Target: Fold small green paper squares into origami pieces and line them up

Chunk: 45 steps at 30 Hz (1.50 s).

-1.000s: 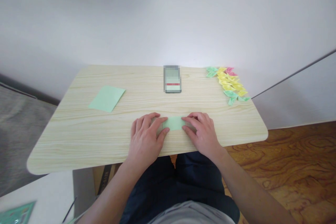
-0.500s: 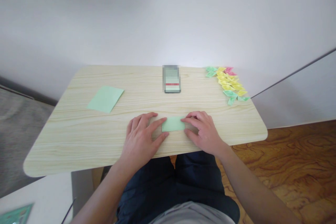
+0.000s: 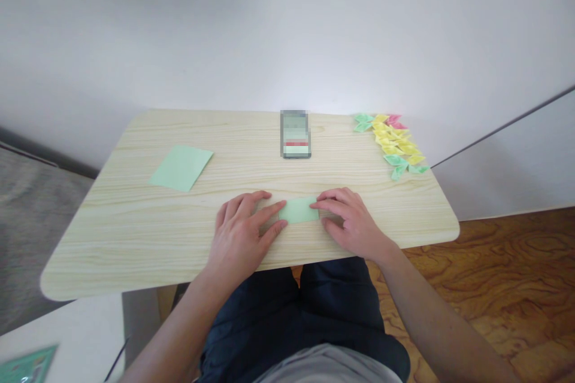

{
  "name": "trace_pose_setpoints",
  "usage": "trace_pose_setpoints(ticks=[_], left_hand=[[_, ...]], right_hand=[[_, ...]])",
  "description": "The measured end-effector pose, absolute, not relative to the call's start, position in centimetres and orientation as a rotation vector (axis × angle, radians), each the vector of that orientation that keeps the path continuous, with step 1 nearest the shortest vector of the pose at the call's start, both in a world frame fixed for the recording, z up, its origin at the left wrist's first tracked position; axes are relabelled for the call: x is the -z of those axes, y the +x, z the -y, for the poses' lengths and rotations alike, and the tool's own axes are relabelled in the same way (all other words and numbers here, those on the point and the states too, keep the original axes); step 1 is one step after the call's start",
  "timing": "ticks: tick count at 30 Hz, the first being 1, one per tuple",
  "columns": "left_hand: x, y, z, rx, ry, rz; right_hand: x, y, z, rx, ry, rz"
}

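Note:
A small folded green paper (image 3: 297, 210) lies flat near the front edge of the light wooden table (image 3: 135, 233). My left hand (image 3: 242, 233) rests palm down at its left end, fingers stretched out, the index fingertip on the paper's left edge. My right hand (image 3: 350, 221) lies at its right end, fingers extended, the index fingertip pressing the paper's top right corner. Neither hand lifts the paper.
A flat green sheet (image 3: 181, 167) lies at the table's left. A phone (image 3: 295, 134) sits at the back centre. Several folded green, yellow and pink paper pieces (image 3: 393, 143) are piled at the back right. Wooden floor (image 3: 507, 275) shows on the right.
Both hands have slid apart a little along the folded paper, uncovering more of it. The paper stays flat in the same spot.

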<state>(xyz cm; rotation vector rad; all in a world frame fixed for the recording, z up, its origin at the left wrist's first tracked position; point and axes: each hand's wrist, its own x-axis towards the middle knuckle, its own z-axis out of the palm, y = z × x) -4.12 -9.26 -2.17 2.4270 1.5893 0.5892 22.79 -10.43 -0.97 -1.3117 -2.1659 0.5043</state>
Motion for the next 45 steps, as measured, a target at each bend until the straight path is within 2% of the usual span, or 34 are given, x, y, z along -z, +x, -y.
trace_pose_setpoints(ticks=[21,28,33,38,41,45], left_hand=[[1.5,-3.8,9.5,-0.629,2.396,-1.567],[0.9,-3.1,10.2,-0.943,2.33,-1.509],[-0.6,-1.8,9.7,-1.113,2.025,-1.293],[-1.6,-0.5,7.1,-1.155,1.51,-1.185],[-1.8,0.0,5.0,-1.159,1.233,-1.135],[-2.5,0.1,2.1,-1.141,1.2,-1.061]], right_hand=[[1.3,21.2,10.7,-0.593,-1.232,1.977],[0.2,20.2,11.3,-0.495,-1.219,1.976],[-1.3,19.3,10.6,-0.707,-1.187,1.689],[-1.8,19.1,7.6,-1.215,-1.099,1.344],[-2.2,19.2,5.3,-1.257,-1.073,1.343],[-3.0,19.6,2.5,-1.243,-1.083,1.386]])
